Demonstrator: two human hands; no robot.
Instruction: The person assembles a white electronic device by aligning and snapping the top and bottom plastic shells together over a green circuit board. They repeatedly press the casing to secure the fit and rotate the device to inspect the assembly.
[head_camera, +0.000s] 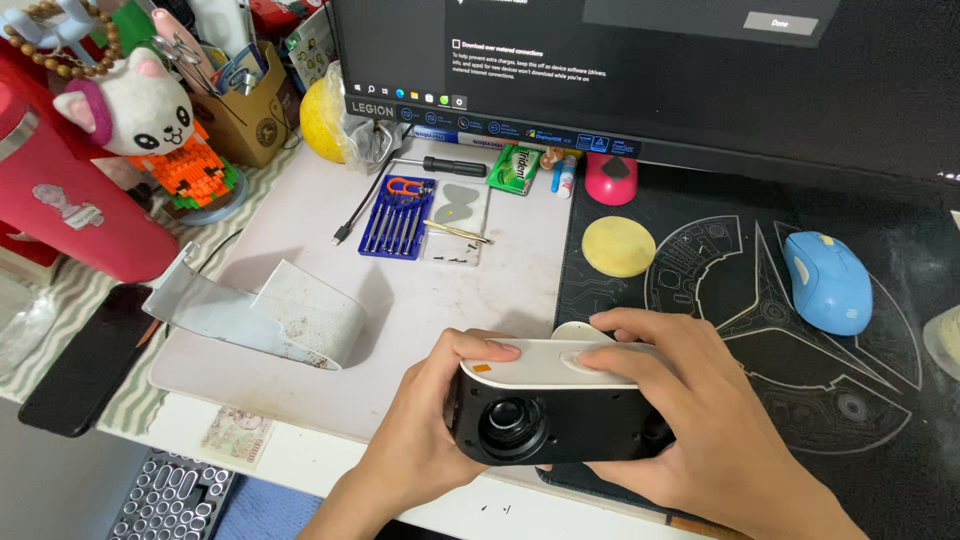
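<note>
- 2 hands, left hand (420, 440) and right hand (690, 420), fingers clamped on black-and-white projector (545, 400)
- Blue screwdriver set (397, 217), yellow disc (619, 246), blue mouse (827, 282) well beyond
- Green rectangular packet (514, 168) under monitor (650, 60)

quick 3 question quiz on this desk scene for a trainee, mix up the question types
1. True or false: both hands grip the small projector.
2. Which thing lies nearest the blue mouse? A) yellow round pad B) screwdriver set C) cat plush
3. Fill in: the projector's lens faces ____ the camera.

Key
1. True: the left hand wraps its left end, and the right hand covers its right end with fingers on the white top.
2. A
3. toward
</note>
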